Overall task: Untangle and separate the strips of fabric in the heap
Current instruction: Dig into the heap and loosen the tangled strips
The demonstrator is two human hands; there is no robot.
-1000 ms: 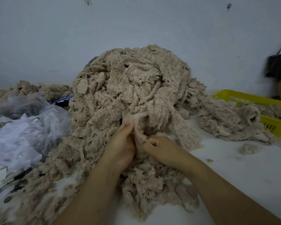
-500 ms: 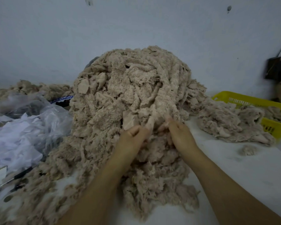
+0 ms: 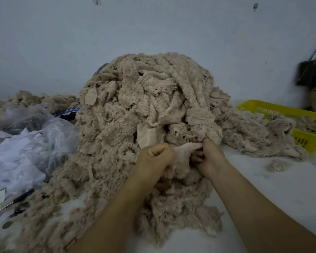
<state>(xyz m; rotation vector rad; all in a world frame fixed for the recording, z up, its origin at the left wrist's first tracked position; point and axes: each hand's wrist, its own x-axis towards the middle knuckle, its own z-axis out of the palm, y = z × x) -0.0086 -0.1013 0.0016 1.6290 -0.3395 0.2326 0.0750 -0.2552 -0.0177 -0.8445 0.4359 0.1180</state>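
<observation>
We are gripping one strip point(image 3: 186, 147) of beige fabric with both hands. Our left hand point(image 3: 154, 157) is closing into a fist around its near end, and our right hand point(image 3: 210, 157) is pinching the other end with curled fingers point(image 3: 199, 156). The strip is stretching taut between the two hands at the front foot of the heap. Its long axis is running left to right and rising slightly toward the right hand, where it is disappearing into the tangle.

Behind everything, a pale wall point(image 3: 153, 24) is filling the upper half of the view. A white table point(image 3: 281, 189) is carrying the lot. The heap point(image 3: 144, 106) is sitting in the middle of it, mounding high against the wall and spilling down toward us between our forearms. To the left, crumpled clear plastic point(image 3: 26, 143) is lying against the heap's flank. To the right, a lower pile point(image 3: 254, 132) of the same fabric is trailing from the heap and draping over the edge of a yellow basket point(image 3: 263, 105). A black bag point(image 3: 312, 72) is hanging at the far right. A small tuft point(image 3: 278, 165) is lying alone on the table, just beside the lower pile.
</observation>
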